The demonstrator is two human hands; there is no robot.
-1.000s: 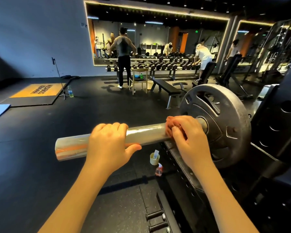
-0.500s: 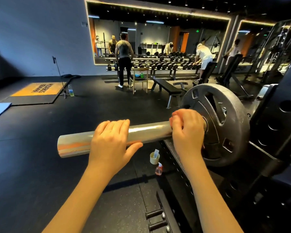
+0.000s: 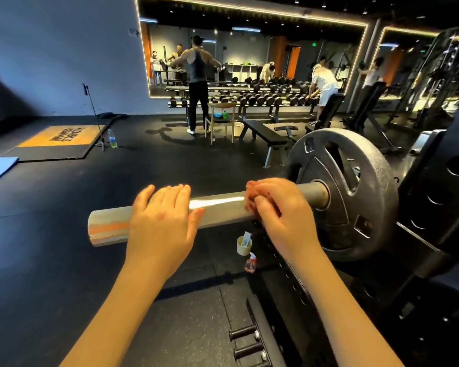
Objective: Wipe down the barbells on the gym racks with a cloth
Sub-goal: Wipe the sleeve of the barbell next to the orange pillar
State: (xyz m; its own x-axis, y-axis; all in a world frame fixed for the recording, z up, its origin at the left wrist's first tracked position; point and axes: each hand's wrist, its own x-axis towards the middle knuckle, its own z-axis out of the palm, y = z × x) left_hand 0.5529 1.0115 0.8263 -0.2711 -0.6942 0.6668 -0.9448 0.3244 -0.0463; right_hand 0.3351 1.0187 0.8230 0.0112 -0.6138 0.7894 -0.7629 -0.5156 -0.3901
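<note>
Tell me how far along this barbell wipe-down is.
Done: the sleeve shines mid-length, so that stretch looks wiped. In hand: the right hand grips the reddish cloth on the sleeve beside the weight plate; the left hand rests flat on it. Left: the outer end past the left hand, plus any bar behind the plate, out of view.

My left hand (image 3: 162,221) rests on the barbell (image 3: 217,207), fingers straight across its top. My right hand (image 3: 278,210) grips a reddish cloth (image 3: 250,191) around the bar, just left of the weight plate (image 3: 355,207). On the floor below stand a cup (image 3: 243,247) and a small spray bottle (image 3: 250,264).
</note>
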